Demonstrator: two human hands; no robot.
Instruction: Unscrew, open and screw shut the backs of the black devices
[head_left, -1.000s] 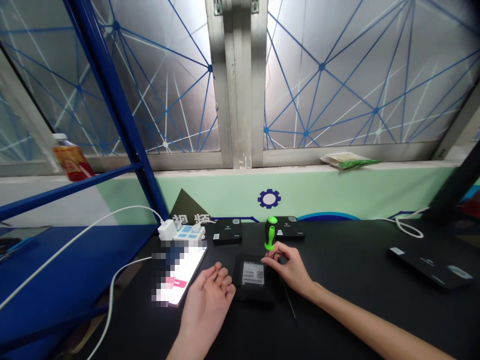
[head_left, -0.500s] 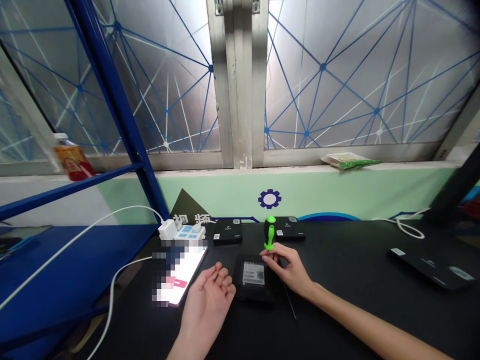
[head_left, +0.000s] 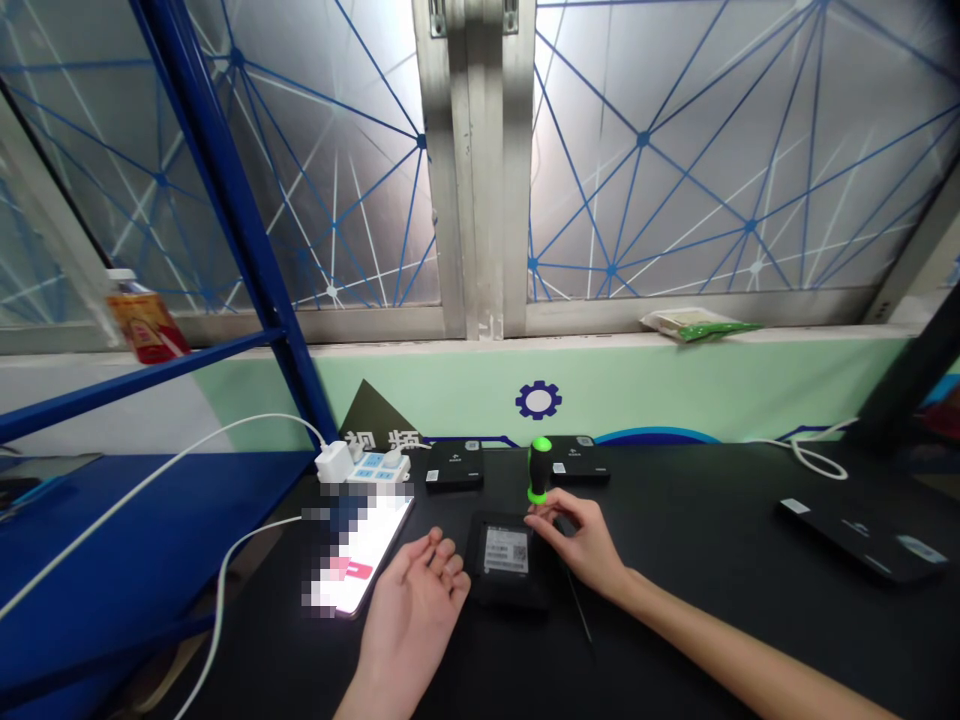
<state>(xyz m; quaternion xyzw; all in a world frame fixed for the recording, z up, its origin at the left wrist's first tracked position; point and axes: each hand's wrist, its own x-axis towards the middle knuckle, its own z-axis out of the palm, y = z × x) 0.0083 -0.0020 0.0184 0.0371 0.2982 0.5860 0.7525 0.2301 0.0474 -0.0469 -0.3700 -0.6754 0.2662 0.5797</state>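
Observation:
My right hand [head_left: 574,532] pinches a screwdriver [head_left: 539,468] with a black and green handle just below its collar. The handle stands upright over the top right of a black box-shaped device [head_left: 510,590]. My fingers hide where the tip sits. A white label [head_left: 506,550] with printed text and a square code is on the device's upper face. My left hand [head_left: 416,610] rests palm up just left of the device, fingers loosely curled, with nothing in it. A thin metal rod [head_left: 579,605] slants down the table from under my right hand; its upper end is hidden.
A lit phone [head_left: 367,560] lies left of my left hand. Behind it are a power strip [head_left: 379,466] and a white charger [head_left: 335,461]. Black boxes [head_left: 454,466] [head_left: 580,459] stand at the back; another black device [head_left: 859,540] lies right. A blue frame [head_left: 225,200] rises left.
The screwdriver handle has turned in my right fingers: the green stripe on its side has gone from view, leaving black. My left hand and the device stay in place.

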